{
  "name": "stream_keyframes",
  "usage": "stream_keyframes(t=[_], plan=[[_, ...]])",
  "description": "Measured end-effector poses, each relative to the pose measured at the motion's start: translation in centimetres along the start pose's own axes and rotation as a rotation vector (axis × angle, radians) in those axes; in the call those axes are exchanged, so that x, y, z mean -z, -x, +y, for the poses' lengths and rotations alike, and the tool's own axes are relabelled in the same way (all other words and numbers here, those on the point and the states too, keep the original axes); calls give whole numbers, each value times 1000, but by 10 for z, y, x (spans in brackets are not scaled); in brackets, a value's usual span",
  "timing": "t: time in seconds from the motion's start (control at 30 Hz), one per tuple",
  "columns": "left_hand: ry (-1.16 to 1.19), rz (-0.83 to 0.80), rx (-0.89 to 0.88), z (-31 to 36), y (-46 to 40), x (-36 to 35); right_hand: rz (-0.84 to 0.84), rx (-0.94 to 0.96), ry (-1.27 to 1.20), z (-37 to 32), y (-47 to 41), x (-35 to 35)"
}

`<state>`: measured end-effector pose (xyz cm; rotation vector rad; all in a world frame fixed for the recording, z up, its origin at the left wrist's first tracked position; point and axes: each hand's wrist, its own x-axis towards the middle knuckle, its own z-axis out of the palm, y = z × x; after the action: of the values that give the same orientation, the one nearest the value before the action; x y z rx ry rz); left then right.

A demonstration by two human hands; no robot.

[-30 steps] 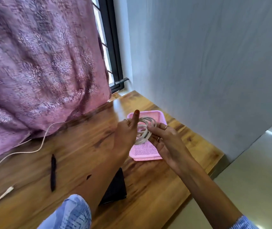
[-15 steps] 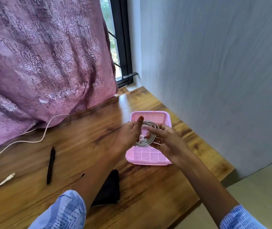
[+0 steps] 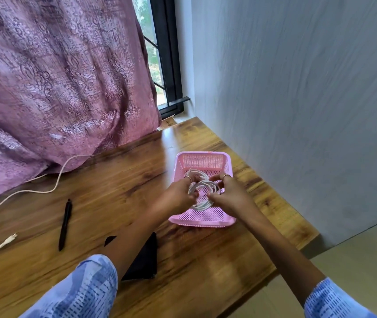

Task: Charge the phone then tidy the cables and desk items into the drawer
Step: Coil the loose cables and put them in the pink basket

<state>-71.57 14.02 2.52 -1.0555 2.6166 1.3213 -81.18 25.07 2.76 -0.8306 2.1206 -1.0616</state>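
Coiled white cable [image 3: 202,191]: light, springy, wanting to unwind; being pinched on opposite sides by left hand [image 3: 175,198] and right hand [image 3: 231,196], over pink basket [image 3: 202,222].

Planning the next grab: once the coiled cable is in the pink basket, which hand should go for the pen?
Left, probably. The pen lies on the desk well to the left of the basket, on the left hand side. The right hand would have to cross over. Both now hold the coiled cable.

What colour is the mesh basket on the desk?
Pink; the basket shows best in the head view.
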Motion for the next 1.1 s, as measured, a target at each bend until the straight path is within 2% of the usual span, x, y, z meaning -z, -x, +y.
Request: stream_keyframes(t=[0.2,0.5,0.73,0.9,1.1], plan=[[-73,-50,54,0,-8,-7,-31,-6,245,4,-4,-2],[-167,-40,84,-9,-14,-17,-87,-35,389,7,-11,-11],[-182,18,62,-16,-11,-23,-173,-27,584,6,-13,-16],[-277,43,32,-17,-8,-26,-239,-3,747,2,-11,-20],[-275,172,-22,-15,3,-15,-206,118,786,-10,-9,-24]])
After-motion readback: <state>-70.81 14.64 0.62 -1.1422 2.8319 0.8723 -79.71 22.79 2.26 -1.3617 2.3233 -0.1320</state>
